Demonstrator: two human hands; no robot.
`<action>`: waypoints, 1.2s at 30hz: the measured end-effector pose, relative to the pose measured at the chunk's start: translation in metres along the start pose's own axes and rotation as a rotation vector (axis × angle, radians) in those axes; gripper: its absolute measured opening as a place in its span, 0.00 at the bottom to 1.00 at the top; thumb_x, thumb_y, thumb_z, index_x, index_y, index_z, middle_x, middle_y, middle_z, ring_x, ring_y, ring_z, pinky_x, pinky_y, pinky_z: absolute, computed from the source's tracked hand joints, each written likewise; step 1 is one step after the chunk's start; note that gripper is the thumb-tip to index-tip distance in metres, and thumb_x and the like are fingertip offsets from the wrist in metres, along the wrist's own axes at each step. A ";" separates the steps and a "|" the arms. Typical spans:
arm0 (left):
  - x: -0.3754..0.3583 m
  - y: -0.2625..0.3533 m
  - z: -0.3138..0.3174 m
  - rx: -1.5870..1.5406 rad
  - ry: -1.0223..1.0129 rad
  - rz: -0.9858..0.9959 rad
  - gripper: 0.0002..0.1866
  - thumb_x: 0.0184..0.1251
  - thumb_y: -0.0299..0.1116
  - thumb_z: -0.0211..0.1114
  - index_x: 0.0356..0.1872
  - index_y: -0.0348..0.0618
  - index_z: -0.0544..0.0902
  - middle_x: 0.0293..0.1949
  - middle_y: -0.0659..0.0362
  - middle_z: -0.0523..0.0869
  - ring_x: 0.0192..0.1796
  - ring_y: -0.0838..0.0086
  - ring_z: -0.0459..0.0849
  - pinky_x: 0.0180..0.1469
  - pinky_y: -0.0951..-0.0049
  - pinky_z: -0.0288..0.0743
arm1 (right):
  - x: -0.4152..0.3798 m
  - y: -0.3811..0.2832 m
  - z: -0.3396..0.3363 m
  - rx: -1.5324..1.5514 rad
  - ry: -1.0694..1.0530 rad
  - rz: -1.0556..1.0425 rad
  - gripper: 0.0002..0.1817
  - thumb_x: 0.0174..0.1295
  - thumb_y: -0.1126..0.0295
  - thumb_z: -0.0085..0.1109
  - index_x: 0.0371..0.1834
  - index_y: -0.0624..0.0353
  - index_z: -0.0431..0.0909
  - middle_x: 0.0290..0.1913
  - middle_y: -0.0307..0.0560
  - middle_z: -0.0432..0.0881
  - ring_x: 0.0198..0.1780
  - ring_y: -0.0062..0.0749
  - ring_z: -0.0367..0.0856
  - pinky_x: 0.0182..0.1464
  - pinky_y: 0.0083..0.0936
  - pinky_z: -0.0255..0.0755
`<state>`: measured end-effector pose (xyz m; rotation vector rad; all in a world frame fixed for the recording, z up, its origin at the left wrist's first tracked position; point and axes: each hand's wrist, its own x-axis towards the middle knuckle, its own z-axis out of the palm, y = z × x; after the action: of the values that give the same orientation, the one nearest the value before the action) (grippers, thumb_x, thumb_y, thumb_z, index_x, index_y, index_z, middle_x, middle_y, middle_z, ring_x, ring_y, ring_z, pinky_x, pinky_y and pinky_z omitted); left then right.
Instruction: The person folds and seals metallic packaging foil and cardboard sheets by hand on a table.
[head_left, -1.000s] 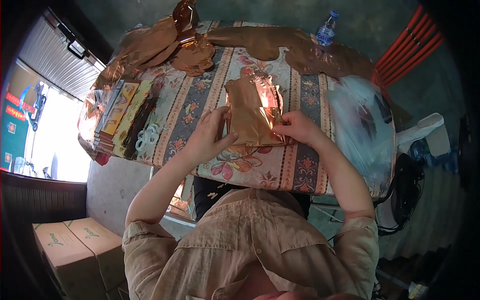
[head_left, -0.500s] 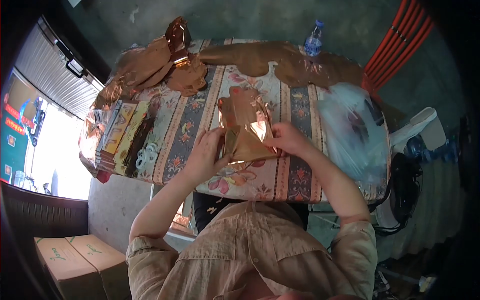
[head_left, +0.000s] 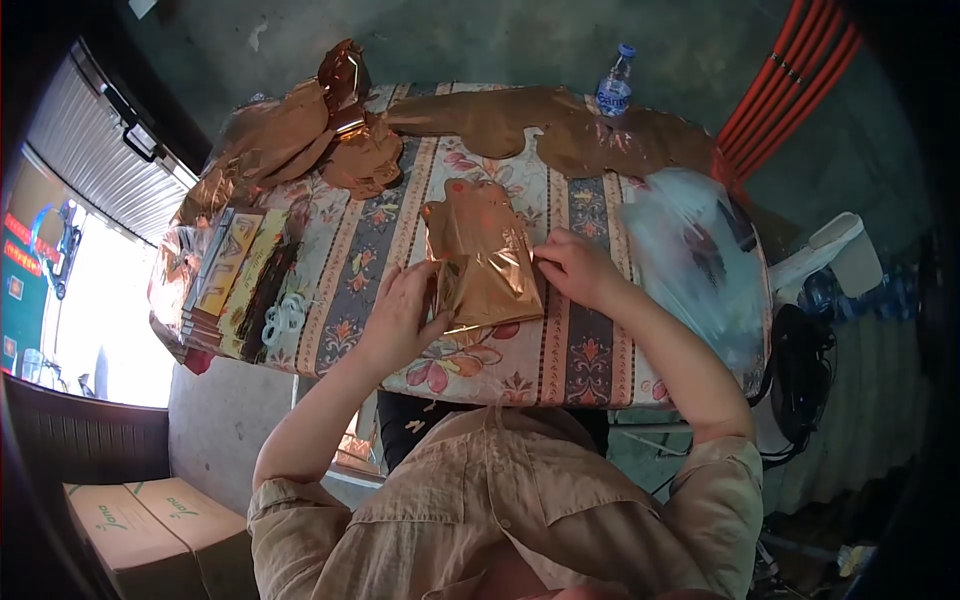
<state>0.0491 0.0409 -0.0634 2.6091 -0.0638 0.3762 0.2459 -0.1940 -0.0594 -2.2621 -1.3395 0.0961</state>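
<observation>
A flat, folded piece of copper-coloured foil [head_left: 485, 255] lies on the flowered tablecloth in front of me, its lower part shiny and creased. My left hand [head_left: 400, 310] is at its left edge, thumb near the lower corner and fingers bent against the side, gripping the edge. At the right edge is my right hand [head_left: 575, 268], fingers curled and thumb pressed in, with the fingertips at the foil's margin. How much foil lies between those fingers is hard to see.
More copper foil [head_left: 365, 160] lies at the back left; a long brown piece [head_left: 470, 110] runs along the far edge. A water bottle [head_left: 615, 82] stands there. Flat packets [head_left: 225, 265] and white rings [head_left: 285, 320] lie left; a clear plastic bag [head_left: 690, 260] lies right.
The foil's lower right part now lies flatter and more spread out. My right hand has moved slightly upward along the right edge. My left hand stays at the left edge.
</observation>
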 end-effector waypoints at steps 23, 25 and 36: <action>0.001 0.004 -0.004 -0.029 -0.027 -0.036 0.35 0.59 0.34 0.69 0.66 0.39 0.63 0.58 0.44 0.75 0.65 0.49 0.71 0.75 0.48 0.52 | 0.025 0.030 0.020 0.202 -0.075 -0.119 0.16 0.57 0.69 0.60 0.46 0.65 0.80 0.43 0.51 0.75 0.45 0.45 0.78 0.47 0.34 0.73; 0.003 0.006 -0.005 -0.037 -0.017 -0.018 0.35 0.59 0.34 0.69 0.66 0.39 0.63 0.58 0.44 0.75 0.64 0.48 0.71 0.74 0.49 0.54 | 0.030 0.038 0.023 0.358 -0.094 -0.017 0.13 0.61 0.68 0.59 0.44 0.67 0.81 0.42 0.49 0.77 0.46 0.37 0.79 0.47 0.31 0.73; 0.002 0.002 -0.002 -0.024 -0.009 -0.041 0.36 0.56 0.33 0.70 0.65 0.40 0.64 0.56 0.45 0.76 0.63 0.50 0.73 0.74 0.50 0.54 | 0.039 0.020 0.021 0.540 -0.035 0.183 0.20 0.57 0.55 0.69 0.32 0.64 0.83 0.27 0.47 0.84 0.30 0.27 0.81 0.35 0.26 0.73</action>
<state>0.0502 0.0395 -0.0604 2.5846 -0.0175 0.3473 0.2759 -0.1611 -0.0792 -1.9142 -0.9698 0.4994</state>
